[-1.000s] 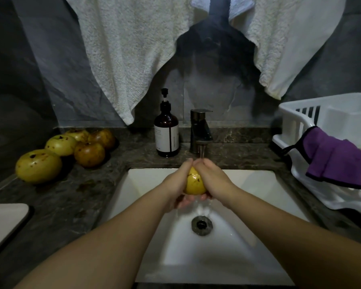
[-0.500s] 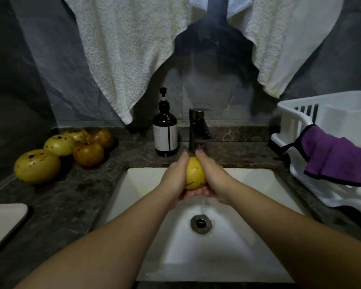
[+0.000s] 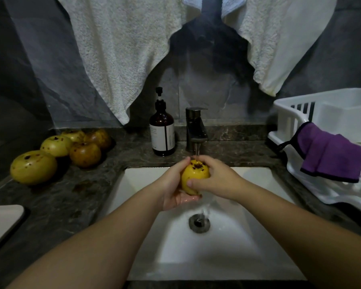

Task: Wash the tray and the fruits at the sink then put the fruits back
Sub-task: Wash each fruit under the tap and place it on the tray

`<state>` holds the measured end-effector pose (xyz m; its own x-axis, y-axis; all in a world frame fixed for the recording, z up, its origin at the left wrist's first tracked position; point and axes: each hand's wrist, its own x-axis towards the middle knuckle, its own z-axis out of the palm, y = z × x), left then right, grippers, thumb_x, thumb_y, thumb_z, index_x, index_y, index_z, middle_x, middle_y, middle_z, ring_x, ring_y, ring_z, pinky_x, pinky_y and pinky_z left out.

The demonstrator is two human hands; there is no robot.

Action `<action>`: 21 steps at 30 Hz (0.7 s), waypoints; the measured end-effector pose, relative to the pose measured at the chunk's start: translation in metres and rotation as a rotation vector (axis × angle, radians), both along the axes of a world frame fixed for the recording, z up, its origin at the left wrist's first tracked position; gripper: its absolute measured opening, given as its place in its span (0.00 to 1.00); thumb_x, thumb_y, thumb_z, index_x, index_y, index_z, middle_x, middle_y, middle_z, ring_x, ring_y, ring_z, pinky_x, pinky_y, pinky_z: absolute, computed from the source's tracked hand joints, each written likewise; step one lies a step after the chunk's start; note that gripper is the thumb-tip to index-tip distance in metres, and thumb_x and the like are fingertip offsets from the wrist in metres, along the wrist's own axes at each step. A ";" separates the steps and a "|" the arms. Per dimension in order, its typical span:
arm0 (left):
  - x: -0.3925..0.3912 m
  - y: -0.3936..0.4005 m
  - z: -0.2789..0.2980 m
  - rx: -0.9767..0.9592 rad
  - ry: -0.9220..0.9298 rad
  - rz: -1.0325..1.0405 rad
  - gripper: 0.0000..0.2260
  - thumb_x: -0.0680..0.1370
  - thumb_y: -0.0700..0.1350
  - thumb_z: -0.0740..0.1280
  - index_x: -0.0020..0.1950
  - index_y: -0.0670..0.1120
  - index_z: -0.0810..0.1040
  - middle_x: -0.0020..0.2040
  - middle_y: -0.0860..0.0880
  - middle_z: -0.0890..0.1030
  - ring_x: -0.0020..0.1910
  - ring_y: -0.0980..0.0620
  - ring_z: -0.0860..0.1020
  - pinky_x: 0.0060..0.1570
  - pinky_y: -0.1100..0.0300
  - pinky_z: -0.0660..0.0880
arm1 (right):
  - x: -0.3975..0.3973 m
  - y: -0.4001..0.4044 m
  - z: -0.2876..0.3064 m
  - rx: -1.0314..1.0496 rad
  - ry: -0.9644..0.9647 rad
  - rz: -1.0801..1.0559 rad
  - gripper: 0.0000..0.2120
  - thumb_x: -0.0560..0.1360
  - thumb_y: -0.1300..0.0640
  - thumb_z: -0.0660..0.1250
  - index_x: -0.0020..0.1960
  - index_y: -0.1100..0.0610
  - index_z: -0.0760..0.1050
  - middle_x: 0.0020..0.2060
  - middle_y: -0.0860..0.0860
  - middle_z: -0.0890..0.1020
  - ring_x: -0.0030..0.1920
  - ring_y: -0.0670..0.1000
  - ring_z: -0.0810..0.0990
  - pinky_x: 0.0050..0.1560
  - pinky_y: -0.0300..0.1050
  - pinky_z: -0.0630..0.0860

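A yellow fruit (image 3: pixel 193 174) with dark brown specks on top is held under the running faucet (image 3: pixel 196 130), over the white sink (image 3: pixel 238 243). My left hand (image 3: pixel 173 187) cups it from the left and below. My right hand (image 3: pixel 215 180) curls round its right side, thumb across the front. Several more spotted yellow and brown fruits (image 3: pixel 56 151) lie on the dark counter at the left. The corner of a pale tray (image 3: pixel 2 222) shows at the left edge.
A brown soap pump bottle (image 3: pixel 162 132) stands left of the faucet. A white dish rack (image 3: pixel 329 147) with a purple cloth (image 3: pixel 329 157) over its rim fills the right. White towels (image 3: pixel 123 49) hang above. Water streams into the drain (image 3: pixel 199 223).
The fruit has been turned in my hands, so its speckled top now faces up. My right thumb has come across its front and my hands have parted a little.
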<state>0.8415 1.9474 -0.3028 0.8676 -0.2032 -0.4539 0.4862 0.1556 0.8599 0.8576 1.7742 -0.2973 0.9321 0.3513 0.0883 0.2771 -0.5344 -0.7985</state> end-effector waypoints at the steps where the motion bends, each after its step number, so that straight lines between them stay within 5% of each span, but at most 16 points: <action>1: 0.001 0.001 -0.001 0.004 0.005 -0.006 0.27 0.77 0.67 0.68 0.62 0.46 0.82 0.50 0.40 0.88 0.49 0.42 0.87 0.52 0.44 0.83 | 0.000 -0.001 0.000 -0.008 -0.010 -0.005 0.42 0.64 0.40 0.81 0.74 0.40 0.67 0.66 0.48 0.73 0.62 0.51 0.77 0.60 0.54 0.81; 8: 0.004 0.001 -0.002 0.038 -0.031 0.045 0.27 0.74 0.69 0.70 0.58 0.47 0.82 0.36 0.43 0.86 0.43 0.43 0.87 0.44 0.50 0.85 | -0.004 -0.009 0.004 -0.148 -0.230 -0.017 0.29 0.68 0.39 0.78 0.66 0.34 0.72 0.60 0.40 0.71 0.58 0.43 0.73 0.51 0.38 0.74; 13: 0.002 -0.001 0.000 0.030 -0.032 0.047 0.25 0.75 0.69 0.70 0.59 0.50 0.81 0.41 0.42 0.87 0.46 0.42 0.87 0.34 0.54 0.84 | 0.000 -0.012 0.008 -0.207 -0.273 -0.027 0.22 0.68 0.38 0.77 0.58 0.37 0.72 0.54 0.37 0.71 0.49 0.40 0.73 0.42 0.36 0.68; 17: 0.000 -0.005 -0.001 0.080 -0.043 0.029 0.27 0.75 0.70 0.69 0.62 0.51 0.81 0.53 0.41 0.83 0.49 0.43 0.86 0.38 0.54 0.85 | 0.002 -0.012 0.006 -0.233 -0.211 -0.010 0.22 0.68 0.38 0.76 0.55 0.36 0.68 0.54 0.38 0.69 0.51 0.41 0.73 0.43 0.40 0.72; 21: -0.001 -0.005 0.000 0.044 -0.022 0.038 0.26 0.75 0.69 0.70 0.60 0.49 0.81 0.52 0.39 0.83 0.44 0.43 0.87 0.35 0.54 0.84 | 0.001 -0.011 0.010 -0.267 -0.249 0.016 0.22 0.69 0.36 0.74 0.57 0.34 0.67 0.55 0.38 0.69 0.52 0.42 0.73 0.45 0.41 0.73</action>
